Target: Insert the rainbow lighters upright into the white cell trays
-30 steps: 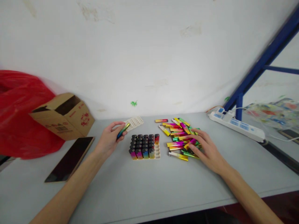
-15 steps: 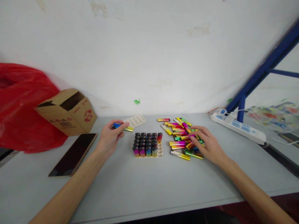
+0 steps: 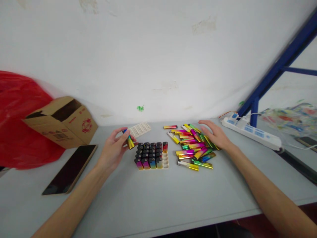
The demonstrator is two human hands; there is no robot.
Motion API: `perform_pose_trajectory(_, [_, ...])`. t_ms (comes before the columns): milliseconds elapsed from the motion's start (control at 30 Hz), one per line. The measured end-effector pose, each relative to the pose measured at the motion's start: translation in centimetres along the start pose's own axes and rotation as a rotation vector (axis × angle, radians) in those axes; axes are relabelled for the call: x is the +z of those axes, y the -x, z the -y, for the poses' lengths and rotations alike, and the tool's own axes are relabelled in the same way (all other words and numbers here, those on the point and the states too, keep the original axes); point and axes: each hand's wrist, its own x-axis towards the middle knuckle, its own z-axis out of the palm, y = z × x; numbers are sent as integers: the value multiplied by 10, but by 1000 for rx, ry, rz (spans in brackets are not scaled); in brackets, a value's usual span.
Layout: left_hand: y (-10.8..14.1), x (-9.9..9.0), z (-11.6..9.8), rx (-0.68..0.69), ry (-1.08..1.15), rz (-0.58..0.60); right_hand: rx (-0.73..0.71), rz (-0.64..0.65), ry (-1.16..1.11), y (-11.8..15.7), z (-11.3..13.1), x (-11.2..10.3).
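Note:
Between the thumb and fingers of my left hand (image 3: pixel 115 145) is a blue-and-yellow lighter (image 3: pixel 130 142), tilted with its yellow end down. Just right of it, several black-topped lighters (image 3: pixel 149 153) stand upright in rows in a white tray (image 3: pixel 165 161), whose right column has bare sockets below one red lighter (image 3: pixel 165 147). My right hand (image 3: pixel 215 135) is at the right edge of a loose pile of shiny lighters (image 3: pixel 194 145), fingers stretched and apart, with nothing seen in its grasp. Its underside is hidden.
Behind my left hand lies a second white socketed tray (image 3: pixel 140 129). A phone (image 3: pixel 70 170), a cardboard box (image 3: pixel 63 124) and a red plastic bag (image 3: pixel 23 119) are on the left. At the right are a white power strip (image 3: pixel 251 132) and a blue metal frame (image 3: pixel 269 79).
The lighter in my left hand has turned from nearly level to yellow end down. My right hand has drawn off the middle of the pile to its right edge, its fingers opening.

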Motion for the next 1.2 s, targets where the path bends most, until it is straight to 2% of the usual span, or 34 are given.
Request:
perform_pose_trajectory(133, [4, 5, -3, -1, -81, -9, 75, 72, -119, -3, -15, 10])
perform_pose_trajectory(333, [-1, 0, -1, 171, -160, -65, -19, 197, -138, -41, -15, 25])
perform_pose_trajectory(500, [-4, -6, -1, 164, -178, -68, -145, 318, -139, -45, 2, 28])
perform_pose_trajectory(700, [2, 0, 0, 165, -189, 7, -204, 397, -141, -38, 25, 26])
perform_pose_trajectory(800, [5, 4, -2, 169, -189, 64, -229, 397, -144, -50, 27, 30])
perform_pose_trajectory(933, [6, 4, 0, 154, -259, 98, -260, 377, -127, -77, 33, 47])
perform_pose_trajectory(1067, [4, 2, 7, 181, -358, 113, -289, 524, -156, -88, 51, 60])
perform_pose_trajectory(1200, [9, 2, 11, 237, -517, 142, -281, 604, -164, -79, 63, 58])
